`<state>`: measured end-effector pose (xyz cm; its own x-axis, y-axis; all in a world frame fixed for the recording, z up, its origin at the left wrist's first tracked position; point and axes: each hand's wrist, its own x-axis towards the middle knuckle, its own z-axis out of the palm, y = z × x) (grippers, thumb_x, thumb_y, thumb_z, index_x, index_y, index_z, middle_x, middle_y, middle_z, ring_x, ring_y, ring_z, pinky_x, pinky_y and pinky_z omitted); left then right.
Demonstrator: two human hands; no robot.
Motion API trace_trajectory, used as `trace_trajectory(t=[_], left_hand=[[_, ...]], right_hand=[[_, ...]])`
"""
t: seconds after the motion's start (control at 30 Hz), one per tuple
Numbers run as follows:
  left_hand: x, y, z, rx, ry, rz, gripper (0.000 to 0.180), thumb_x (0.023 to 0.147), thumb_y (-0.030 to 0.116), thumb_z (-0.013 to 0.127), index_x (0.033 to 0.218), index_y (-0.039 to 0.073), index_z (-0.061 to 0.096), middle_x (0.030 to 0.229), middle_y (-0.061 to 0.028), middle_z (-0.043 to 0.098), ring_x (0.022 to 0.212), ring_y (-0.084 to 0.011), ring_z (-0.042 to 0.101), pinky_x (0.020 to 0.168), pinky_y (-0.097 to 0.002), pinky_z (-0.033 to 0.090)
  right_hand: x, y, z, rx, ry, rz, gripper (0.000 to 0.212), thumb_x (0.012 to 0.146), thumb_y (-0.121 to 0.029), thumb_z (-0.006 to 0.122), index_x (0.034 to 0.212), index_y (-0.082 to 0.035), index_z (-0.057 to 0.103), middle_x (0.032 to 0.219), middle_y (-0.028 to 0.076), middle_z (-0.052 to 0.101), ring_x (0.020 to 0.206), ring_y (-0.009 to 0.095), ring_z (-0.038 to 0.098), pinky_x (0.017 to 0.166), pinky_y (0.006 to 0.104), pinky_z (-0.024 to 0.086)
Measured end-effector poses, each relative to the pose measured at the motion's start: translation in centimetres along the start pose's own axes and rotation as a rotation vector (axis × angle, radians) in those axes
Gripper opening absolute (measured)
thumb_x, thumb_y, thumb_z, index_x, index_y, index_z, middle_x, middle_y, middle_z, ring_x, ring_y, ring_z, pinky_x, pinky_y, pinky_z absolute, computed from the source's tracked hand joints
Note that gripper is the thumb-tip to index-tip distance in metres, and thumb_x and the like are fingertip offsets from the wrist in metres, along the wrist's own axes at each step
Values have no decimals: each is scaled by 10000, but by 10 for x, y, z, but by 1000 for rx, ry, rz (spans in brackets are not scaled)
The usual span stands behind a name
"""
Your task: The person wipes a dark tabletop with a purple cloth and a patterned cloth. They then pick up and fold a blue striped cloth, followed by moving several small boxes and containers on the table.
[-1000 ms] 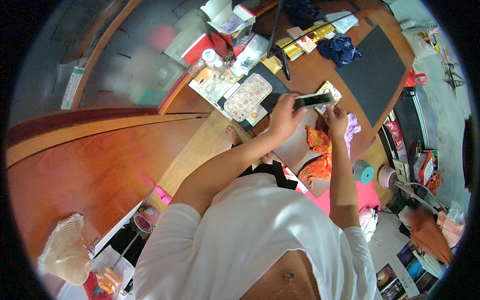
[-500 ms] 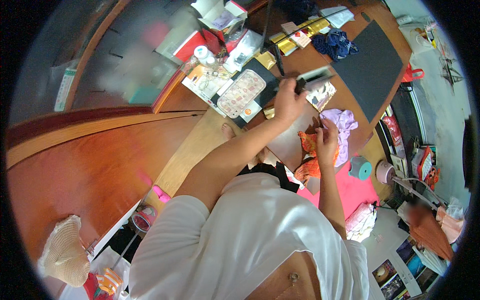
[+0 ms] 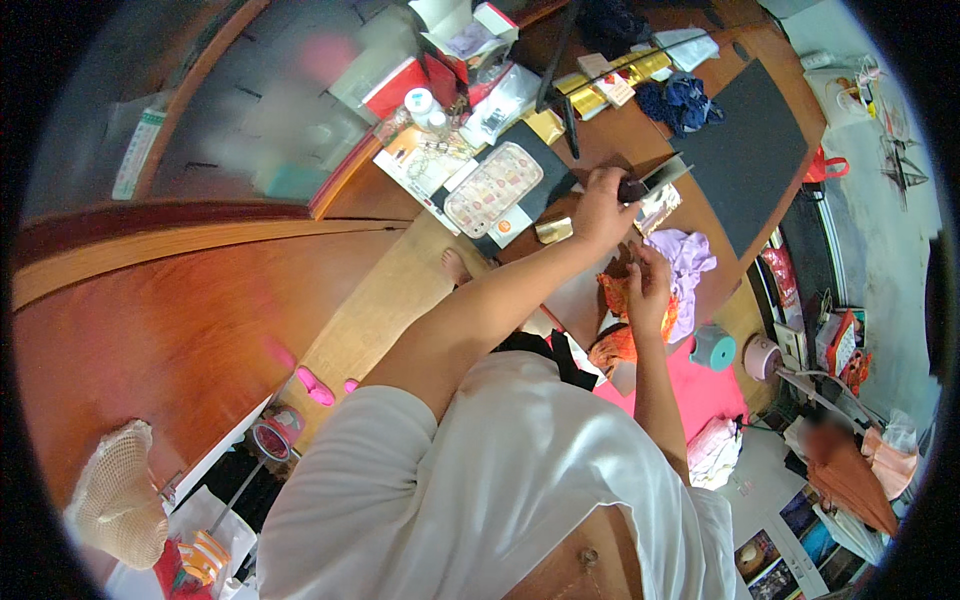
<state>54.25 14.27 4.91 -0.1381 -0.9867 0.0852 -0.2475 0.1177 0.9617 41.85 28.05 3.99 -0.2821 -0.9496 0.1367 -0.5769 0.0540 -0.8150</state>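
My left hand (image 3: 603,212) grips the dark handle of a broad-bladed knife (image 3: 664,172) above the brown table. Its blade points away to the right, over a shiny white and gold patterned packet (image 3: 657,208). Closer to me, my right hand (image 3: 650,285) has its fingers bent together beside the packet; whatever is between them is too small to make out. Beyond its fingers and to the right lies a crumpled lilac cloth (image 3: 686,262). An orange patterned cloth (image 3: 615,345) lies to the left of my right wrist, partly hidden by it.
A patterned tray-like case (image 3: 493,188) lies on a dark mat at left, near a white bottle (image 3: 420,102) and boxes. Farther back are gold packets (image 3: 590,95) and a navy cloth (image 3: 682,103). A black mat (image 3: 750,160) covers the right side. A teal stool (image 3: 713,347) stands below.
The knife has turned in my left hand, so its blade now shows narrower and tilts up to the right. My right hand stays close to the cloths. The whole view has shifted slightly.
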Motion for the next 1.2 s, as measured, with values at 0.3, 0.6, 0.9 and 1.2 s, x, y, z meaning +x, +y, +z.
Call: trace_trajectory(t=[0.3,0.6,0.9,1.2], left_hand=[[-19,8,-97,-149,8,14,554,825,1,743,1340,25,541,1288,-162,534,822,-199,686,682,-294,570],[3,-41,-231,146,571,-24,577,755,7,792,1283,28,562,1221,-133,537,943,-192,621,707,-293,564],[36,-71,-247,280,423,-12,930,658,100,904,1443,29,411,1342,-186,516,1208,-323,552,953,-423,523],[60,-71,-229,330,480,-30,949,618,69,883,1434,10,404,1302,-217,490,1230,-409,491,1075,-457,390]], right_hand=[[16,-79,20,-31,-71,-210,195,892,65,594,1074,11,639,1061,185,664,1004,356,645,917,405,513],[116,-164,132,169,-326,-302,672,916,-28,668,1506,33,350,1422,226,474,1223,314,597,971,373,545],[195,-171,237,202,-16,-172,1144,699,-265,874,1499,171,182,1482,382,353,1378,468,395,1170,447,325],[237,-154,246,99,-39,-209,1264,589,-354,958,1468,132,191,1395,338,456,1291,449,494,1097,445,409]])
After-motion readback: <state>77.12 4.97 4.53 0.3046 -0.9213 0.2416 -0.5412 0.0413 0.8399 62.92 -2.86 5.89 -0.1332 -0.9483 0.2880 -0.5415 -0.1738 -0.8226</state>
